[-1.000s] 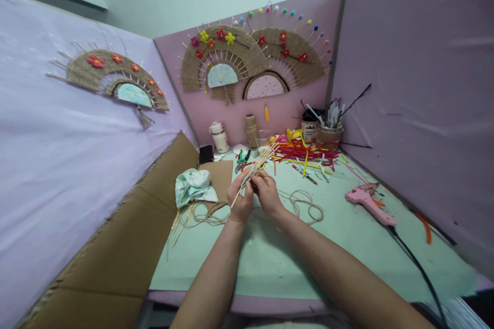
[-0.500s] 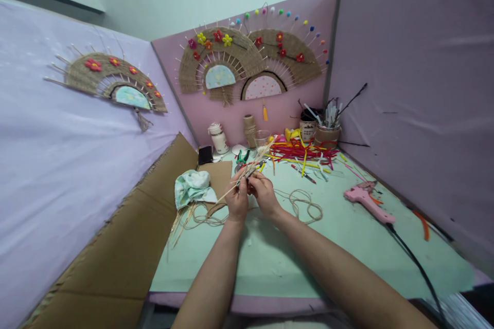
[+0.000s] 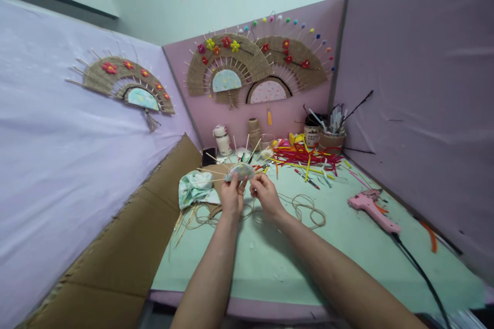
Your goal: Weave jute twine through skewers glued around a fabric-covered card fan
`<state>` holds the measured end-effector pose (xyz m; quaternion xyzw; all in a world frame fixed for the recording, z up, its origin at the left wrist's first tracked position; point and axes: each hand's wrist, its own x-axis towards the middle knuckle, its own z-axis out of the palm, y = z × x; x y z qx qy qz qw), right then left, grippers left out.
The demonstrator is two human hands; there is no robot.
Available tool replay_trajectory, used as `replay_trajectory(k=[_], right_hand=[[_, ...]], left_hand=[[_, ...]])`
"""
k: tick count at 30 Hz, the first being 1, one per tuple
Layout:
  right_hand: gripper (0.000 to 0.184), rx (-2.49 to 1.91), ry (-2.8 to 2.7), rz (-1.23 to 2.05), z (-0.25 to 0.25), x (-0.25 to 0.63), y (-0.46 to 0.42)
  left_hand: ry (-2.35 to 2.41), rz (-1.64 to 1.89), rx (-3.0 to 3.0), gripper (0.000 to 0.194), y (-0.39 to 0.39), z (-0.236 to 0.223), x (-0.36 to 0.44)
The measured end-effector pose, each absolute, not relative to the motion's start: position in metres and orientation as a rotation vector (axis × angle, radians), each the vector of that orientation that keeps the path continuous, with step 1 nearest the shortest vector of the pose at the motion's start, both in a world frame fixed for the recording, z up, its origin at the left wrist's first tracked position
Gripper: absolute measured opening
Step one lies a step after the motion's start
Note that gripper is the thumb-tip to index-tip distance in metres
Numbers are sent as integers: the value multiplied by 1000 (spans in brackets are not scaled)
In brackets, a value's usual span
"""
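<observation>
My left hand (image 3: 230, 196) and my right hand (image 3: 264, 193) together pinch a small half-round fan piece (image 3: 239, 170) covered in pale blue fabric. Thin wooden sticks (image 3: 216, 160) fan out from its upper edge. I hold it upright above the green table (image 3: 339, 262). Both hands have their fingers closed on its lower edge. Below the hands a loose coil of jute twine (image 3: 304, 211) lies on the table. A crumpled piece of pale patterned fabric (image 3: 195, 187) rests just left of my left hand.
A pink glue gun (image 3: 372, 209) with a black cord lies at the right. Red and yellow pipe cleaners (image 3: 304, 155), cups of tools (image 3: 330, 133), a twine spool (image 3: 253, 131) and a white jar (image 3: 222, 139) stand at the back. Cardboard (image 3: 127, 247) leans at the left. Finished fans hang on the walls.
The bundle of sticks has spread out into a fan shape on the fabric half-round. My hands have turned the piece upright and shifted slightly apart along its lower edge.
</observation>
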<state>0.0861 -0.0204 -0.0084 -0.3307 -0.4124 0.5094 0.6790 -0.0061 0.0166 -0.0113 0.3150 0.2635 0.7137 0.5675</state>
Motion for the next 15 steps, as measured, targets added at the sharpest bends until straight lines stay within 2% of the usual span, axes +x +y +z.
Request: replay_trajectory(k=[4,15], right_hand=[[22,-821,-992,1065,-10,84,-22],[10,-767,-1165,1119,-11,86,-24]], left_hand=[[520,1629,604,23,21,-14,-10],[487,1623,454,19,24,-14,-14]])
